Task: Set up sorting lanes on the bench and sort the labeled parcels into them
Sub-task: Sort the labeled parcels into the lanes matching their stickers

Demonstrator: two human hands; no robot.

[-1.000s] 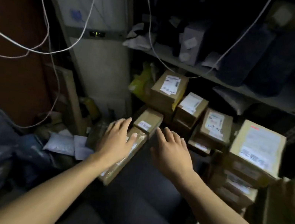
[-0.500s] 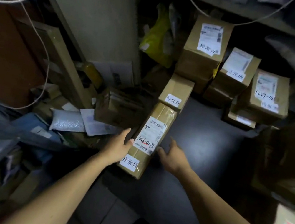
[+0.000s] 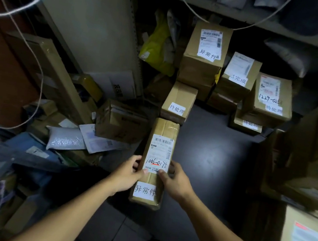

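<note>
Two hands (image 3: 127,175) (image 3: 177,183) on one long parcel (image 3: 163,129), six boxes beyond.

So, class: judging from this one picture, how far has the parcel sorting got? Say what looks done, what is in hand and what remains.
Done: several boxes already carry handwritten tags, such as the tall box and the small box, standing in rough groups at the back.
In hand: the left hand and right hand grip the long parcel, tagged like the tall box.
Left: placing it; a loose pile lies unsorted on the left.
</note>
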